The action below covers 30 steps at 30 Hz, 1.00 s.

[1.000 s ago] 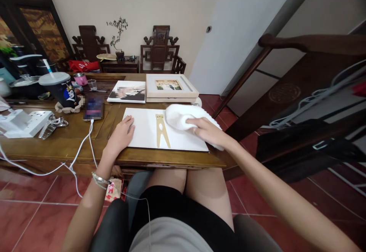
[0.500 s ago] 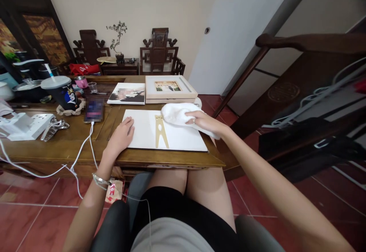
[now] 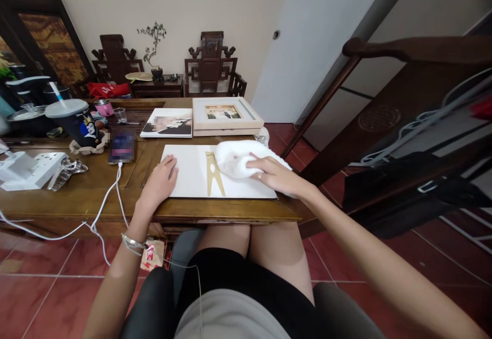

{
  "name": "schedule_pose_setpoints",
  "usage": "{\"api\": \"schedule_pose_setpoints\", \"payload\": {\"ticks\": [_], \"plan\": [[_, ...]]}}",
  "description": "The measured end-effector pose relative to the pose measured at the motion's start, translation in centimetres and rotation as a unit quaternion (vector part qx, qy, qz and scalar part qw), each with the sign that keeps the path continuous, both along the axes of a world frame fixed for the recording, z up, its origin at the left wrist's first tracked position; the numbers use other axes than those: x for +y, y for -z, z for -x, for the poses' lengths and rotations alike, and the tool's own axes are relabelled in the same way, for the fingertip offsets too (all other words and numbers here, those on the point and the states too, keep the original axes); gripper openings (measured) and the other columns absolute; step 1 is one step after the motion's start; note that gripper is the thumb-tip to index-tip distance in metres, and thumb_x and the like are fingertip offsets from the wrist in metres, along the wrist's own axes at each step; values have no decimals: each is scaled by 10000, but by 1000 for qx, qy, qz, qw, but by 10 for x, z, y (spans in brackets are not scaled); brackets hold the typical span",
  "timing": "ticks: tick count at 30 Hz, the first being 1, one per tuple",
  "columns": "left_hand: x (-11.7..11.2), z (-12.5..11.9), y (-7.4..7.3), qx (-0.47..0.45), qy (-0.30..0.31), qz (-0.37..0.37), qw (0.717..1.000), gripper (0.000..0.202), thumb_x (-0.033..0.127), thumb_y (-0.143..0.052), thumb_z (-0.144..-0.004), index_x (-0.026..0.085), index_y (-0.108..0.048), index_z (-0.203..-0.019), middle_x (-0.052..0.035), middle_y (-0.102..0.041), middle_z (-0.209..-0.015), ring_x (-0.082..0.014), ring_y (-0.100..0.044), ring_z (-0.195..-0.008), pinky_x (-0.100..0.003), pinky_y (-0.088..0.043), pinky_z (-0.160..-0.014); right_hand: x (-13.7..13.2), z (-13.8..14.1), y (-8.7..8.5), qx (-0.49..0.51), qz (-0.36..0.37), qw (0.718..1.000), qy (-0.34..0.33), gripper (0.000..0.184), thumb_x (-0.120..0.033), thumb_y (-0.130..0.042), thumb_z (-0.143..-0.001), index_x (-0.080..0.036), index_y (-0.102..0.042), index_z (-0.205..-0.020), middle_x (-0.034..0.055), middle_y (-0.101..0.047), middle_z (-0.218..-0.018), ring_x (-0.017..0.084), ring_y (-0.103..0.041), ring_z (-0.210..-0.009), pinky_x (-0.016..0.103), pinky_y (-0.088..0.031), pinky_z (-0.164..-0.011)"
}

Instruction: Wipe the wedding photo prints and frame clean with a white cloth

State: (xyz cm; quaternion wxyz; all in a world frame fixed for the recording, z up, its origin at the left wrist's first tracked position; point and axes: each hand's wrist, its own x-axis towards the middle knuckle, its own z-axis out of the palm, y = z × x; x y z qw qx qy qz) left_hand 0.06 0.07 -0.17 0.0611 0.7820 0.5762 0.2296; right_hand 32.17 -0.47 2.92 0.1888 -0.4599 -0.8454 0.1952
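Observation:
A white flat panel [image 3: 184,175] lies on the wooden table near its front edge. On its face is a gold A-shaped piece [image 3: 211,170]; whether it is fixed there I cannot tell. My left hand [image 3: 163,175] rests on the panel's left edge with the fingers stretched out flat. In my right hand [image 3: 271,172] is a bunched white cloth [image 3: 236,157], pressed against the right part of the panel. The cloth hides the panel's upper right corner.
Behind the panel lie a photo print [image 3: 169,123] and a framed picture on a box [image 3: 226,123]. Leftward are a phone [image 3: 122,148] with a white cable, a lidded cup [image 3: 79,123] and a power strip [image 3: 40,172]. A wooden chair back [image 3: 384,103] stands at right.
My right hand and the cloth have shifted slightly down toward the front of the panel. My left hand stays at the left edge. The view has moved a little.

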Motion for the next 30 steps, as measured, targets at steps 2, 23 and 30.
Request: {"api": "schedule_pose_setpoints", "payload": {"ticks": [2,23,30], "plan": [[0,0,0,-3,1,-2,1000,400,223,-367,-944,96,-563,-1268,-165,-486,-1450,-276,-394,-1394,-447,-328,-1149,-33,-8,-3,-10,21,1000,-6,184,-277,-477,-752,-237,-652,-793,53,-697,-902,360,-545,-1188,522,-353,-1086],[6,2,5,-3,-3,-27,1000,366,234,-360,-934,125,-596,-1191,-160,-524,-1412,-285,-423,-1373,-469,-354,-1130,75,17,7,80,-16,995,59,121,-246,-474,-702,-209,-589,-700,57,-648,-829,338,-557,-1089,510,-356,-1036],[9,4,2,6,7,-21,1000,364,249,-370,-937,120,-594,-1194,-159,-528,-1409,-277,-435,-1365,-436,-343,-1140,-4,5,-3,13,-2,999,29,149,-265,-485,-728,-234,-630,-749,34,-654,-819,325,-563,-1108,499,-386,-1039]]}}
